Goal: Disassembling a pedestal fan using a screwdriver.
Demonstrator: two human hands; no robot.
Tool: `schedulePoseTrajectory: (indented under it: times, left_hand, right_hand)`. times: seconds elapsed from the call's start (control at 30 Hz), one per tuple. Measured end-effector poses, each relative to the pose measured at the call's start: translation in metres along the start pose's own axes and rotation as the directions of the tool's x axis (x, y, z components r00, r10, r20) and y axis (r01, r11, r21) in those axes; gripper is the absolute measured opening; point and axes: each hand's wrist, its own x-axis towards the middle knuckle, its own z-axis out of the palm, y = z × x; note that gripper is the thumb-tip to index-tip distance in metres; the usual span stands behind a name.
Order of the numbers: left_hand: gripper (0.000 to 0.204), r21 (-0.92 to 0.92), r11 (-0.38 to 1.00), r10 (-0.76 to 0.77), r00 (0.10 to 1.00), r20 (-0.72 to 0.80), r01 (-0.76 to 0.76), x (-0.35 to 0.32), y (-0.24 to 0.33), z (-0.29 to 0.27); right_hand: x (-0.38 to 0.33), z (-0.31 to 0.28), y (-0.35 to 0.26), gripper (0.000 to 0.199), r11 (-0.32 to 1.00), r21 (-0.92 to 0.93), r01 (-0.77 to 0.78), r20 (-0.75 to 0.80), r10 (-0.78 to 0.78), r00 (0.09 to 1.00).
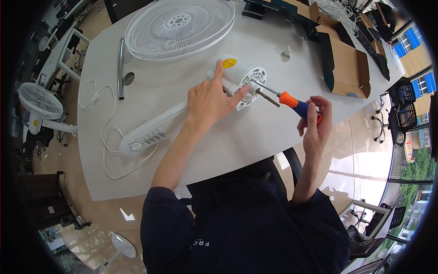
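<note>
The left hand (207, 101) is pressing the white plastic fan motor housing (239, 75) flat on the white tabletop (255, 137) to keep it steady, while the right hand (315, 121), at its four o'clock, is holding its grip clamped on the orange-and-blue screwdriver (292, 102), aiming the tip at the housing's grille.

My left hand (211, 101) lies over the white plastic fan motor housing (242, 77), hiding its near side and the joint where the white control stem (153, 130) meets it. My right hand (315, 122) wraps the rear of the orange and blue screwdriver handle (295, 105), so I cannot see its end. The screwdriver's tip at the housing grille is too small to make out. The brown cardboard box (349, 68) at the white desk's (255, 137) far right corner hides its contents. The black items (269, 7) along the far edge are cut off by the picture's top.
</note>
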Motion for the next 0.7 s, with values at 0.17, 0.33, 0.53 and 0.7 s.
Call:
schedulePoseTrajectory:
  times: [0.17,0.33,0.53,0.7]
  left_hand:
    - [0.108,-0.002,1.0,0.009,1.0,-0.008,-0.009,0.0,0.002,0.0]
    - [0.108,0.006,1.0,-0.001,1.0,-0.021,0.001,0.0,-0.002,0.001]
    - [0.103,-0.045,0.998,-0.031,0.998,0.048,0.034,0.0,0.004,-0.004]
    - [0.103,-0.045,0.998,-0.044,0.996,0.084,0.047,-0.001,0.006,-0.008]
  right_hand:
    - [-0.001,0.013,0.002,0.04,0.893,-0.093,0.44,-0.071,-0.447,0.892]
    - [-0.004,0.002,-0.012,0.038,0.992,-0.118,-0.035,-0.046,0.03,0.998]
    - [0.001,0.006,0.012,0.035,0.87,-0.172,0.462,-0.052,-0.476,0.878]
    - [0.0,0.004,0.0,0.041,0.99,-0.134,0.034,-0.092,-0.047,0.995]
